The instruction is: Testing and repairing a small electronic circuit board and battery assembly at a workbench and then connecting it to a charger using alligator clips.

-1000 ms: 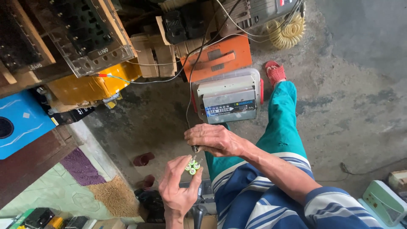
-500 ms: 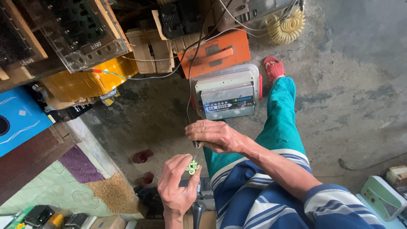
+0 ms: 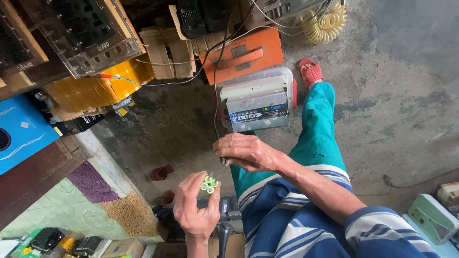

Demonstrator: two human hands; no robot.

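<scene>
The left hand [image 3: 195, 208] pinches a small bundle of green cylindrical battery cells [image 3: 209, 184] between fingertips and thumb. Three round ends show, facing up at the camera, the cells' long axes running away from it. Just above, the right hand [image 3: 246, 152] is curled shut around a thin dark tool [image 3: 223, 162], tip pointing down toward the bundle.

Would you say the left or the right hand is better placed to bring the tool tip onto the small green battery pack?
Probably the right. The right hand already grips a tool, its tip pointing down just above the green battery pack. The left hand is pinching that pack, so it can only steady it.
</scene>
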